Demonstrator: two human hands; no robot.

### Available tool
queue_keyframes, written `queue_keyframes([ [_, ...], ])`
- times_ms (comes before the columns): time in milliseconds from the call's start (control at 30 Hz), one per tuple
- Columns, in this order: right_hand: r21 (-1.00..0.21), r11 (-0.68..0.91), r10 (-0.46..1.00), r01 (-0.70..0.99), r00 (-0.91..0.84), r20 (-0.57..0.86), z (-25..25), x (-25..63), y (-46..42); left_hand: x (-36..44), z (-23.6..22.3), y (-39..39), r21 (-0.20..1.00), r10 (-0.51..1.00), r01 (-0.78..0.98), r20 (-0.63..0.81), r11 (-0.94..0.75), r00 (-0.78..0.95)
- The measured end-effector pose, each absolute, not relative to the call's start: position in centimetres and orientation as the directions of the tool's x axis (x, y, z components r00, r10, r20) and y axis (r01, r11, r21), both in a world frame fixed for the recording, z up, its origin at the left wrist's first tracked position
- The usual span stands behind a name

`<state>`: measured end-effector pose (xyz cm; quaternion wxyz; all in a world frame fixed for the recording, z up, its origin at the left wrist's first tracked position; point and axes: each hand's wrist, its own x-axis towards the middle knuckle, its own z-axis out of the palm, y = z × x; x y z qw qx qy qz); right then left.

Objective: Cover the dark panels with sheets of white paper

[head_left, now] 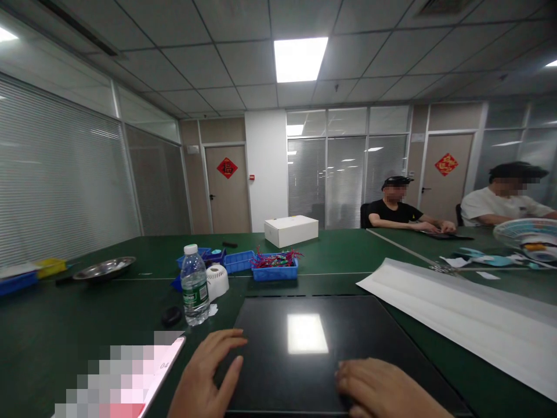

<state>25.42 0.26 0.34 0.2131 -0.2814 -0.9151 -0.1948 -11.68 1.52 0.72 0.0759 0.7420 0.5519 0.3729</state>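
I have the left hand [211, 368] spread wide, thumb apart from the fingers, over the near left side of a black panel [278, 371]. The right hand [378, 383] is bent narrow, fingers together, above the panel's near right part; I can't tell whether it touches or grips anything. The panel lies flat on the counter [331, 252], right in front of me: a smooth, glossy, straight-edged slab mirroring a ceiling light.

Taking the panel as my clock centre, a pale, partly blurred thing [152, 377] with a pink face lies at eight o'clock. At ten stands a clear, ribbed plastic bottle [195, 290] with a white cap and green label, a round black object [171, 316] just beside it and a white vented piece [217, 283] behind. Farther out at ten rests a shiny, shallow metal pan [105, 269]. A long sheet of smooth white paper [456, 322] stretches out at three.

For containers, a blue plastic basket [275, 274] at eleven holds a tangle of thin red strands with bits of green and blue. Just left of it sits another blue basket [239, 262]; its contents I can't make out. Beyond, near twelve, is a closed white box [291, 232]. Two people [394, 212] sit at about two.
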Motion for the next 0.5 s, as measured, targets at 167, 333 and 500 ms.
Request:
queue_keyframes([
  [167, 0.091, 0.339, 0.738, 0.936, -0.325, 0.592, -0.9, 36.5, 5.8, -9.9, 1.9, 1.4, 0.410, 0.926, 0.832, 0.120, -0.375, 0.358],
  [333, 0.073, -0.034, 0.811, 0.997, -0.015, 0.585, -4.7, 49.7, 8.8, -8.8, 2.6, 1.1, 0.361, 0.939, 0.875, 0.003, -0.322, 0.344],
  [500, -0.016, -0.141, 0.859, 0.990, 0.130, 0.496, -6.8, 56.6, 7.7, -8.5, 1.7, 1.5, 0.366, 0.959, 0.890, 0.029, -0.271, 0.281],
])
